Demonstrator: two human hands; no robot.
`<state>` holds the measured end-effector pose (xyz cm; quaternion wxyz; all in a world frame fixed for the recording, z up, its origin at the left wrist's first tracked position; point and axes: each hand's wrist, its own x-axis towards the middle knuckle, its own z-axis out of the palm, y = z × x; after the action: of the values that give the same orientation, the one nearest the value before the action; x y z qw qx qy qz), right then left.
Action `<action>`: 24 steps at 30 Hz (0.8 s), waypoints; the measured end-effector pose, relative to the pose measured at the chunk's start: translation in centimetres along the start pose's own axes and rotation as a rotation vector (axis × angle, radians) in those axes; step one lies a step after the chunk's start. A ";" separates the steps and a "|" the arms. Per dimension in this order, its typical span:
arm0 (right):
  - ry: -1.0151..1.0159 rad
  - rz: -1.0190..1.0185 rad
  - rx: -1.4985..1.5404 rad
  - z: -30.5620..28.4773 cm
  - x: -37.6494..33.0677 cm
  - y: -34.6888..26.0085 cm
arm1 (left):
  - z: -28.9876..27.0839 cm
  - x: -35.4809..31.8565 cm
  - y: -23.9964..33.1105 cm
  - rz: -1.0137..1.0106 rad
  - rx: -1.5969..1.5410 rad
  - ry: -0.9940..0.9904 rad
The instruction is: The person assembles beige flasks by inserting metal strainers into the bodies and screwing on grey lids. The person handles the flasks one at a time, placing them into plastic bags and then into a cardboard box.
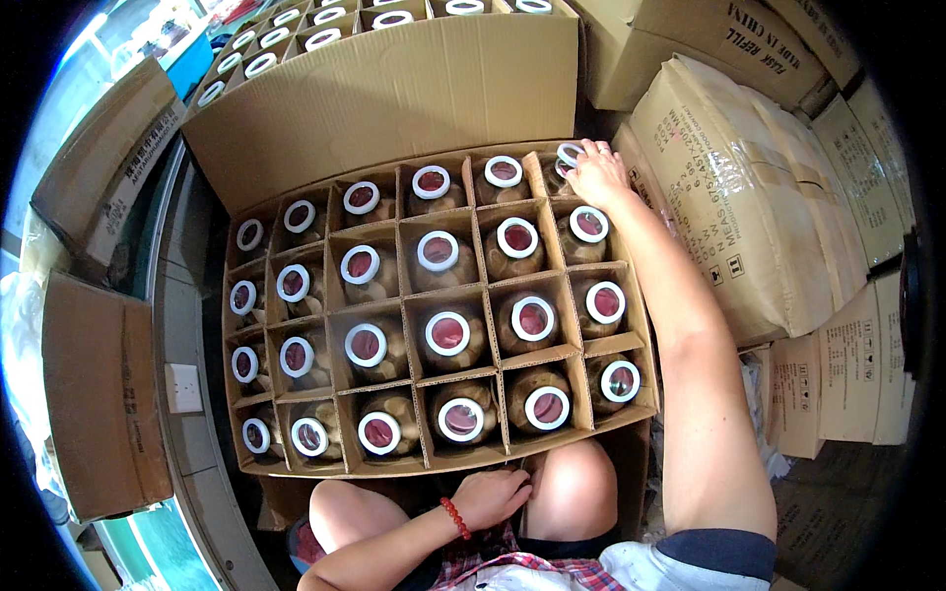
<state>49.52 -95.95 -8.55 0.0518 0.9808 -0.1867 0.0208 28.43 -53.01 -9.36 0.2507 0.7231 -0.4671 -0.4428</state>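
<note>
A big cardboard box [296, 138] has many little slots, each holding a glass flask [448, 335] with a white ring on top. The right hand [596, 172] reaches to the far corner, fingers closed around the flask there [567, 158]. The left hand [493, 495] is loosely curled, touching the box's near edge, above the knees

Open carton [296, 492] directly ahead of the knees [572, 488], split by a divider grid [483, 288] into cells, one flask [447, 335] in each cell. Right hand [595, 172] at the far right corner, on the flask [568, 158] there. Left hand [490, 495] at the near edge, between the knees. Second carton [394, 89] of flasks behind the first. Stacked boxes [749, 187] to the right, more boxes [99, 394] to the left.
</note>
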 end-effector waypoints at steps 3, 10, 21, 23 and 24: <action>-0.017 -0.016 0.021 -0.3 -0.3 0.4 | 0.2 0.0 -0.2 0.026 -0.007 0.020; 0.133 -0.216 0.125 1.0 -1.3 1.8 | 0.2 0.0 0.0 0.028 -0.005 0.000; 0.086 -0.226 -0.085 0.6 -3.0 0.7 | 0.0 0.0 -0.3 0.028 0.004 -0.001; 0.045 -0.235 -0.064 1.3 -3.9 1.3 | 0.1 -0.3 -0.3 0.033 0.004 -0.007; 0.019 -0.213 -0.016 1.1 -4.5 1.2 | 0.2 -0.3 -0.4 0.036 0.001 -0.008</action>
<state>44.96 -95.56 -9.83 0.0631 0.9944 -0.0812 0.0232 28.36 -52.56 -9.61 0.2563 0.7128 -0.4815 -0.4409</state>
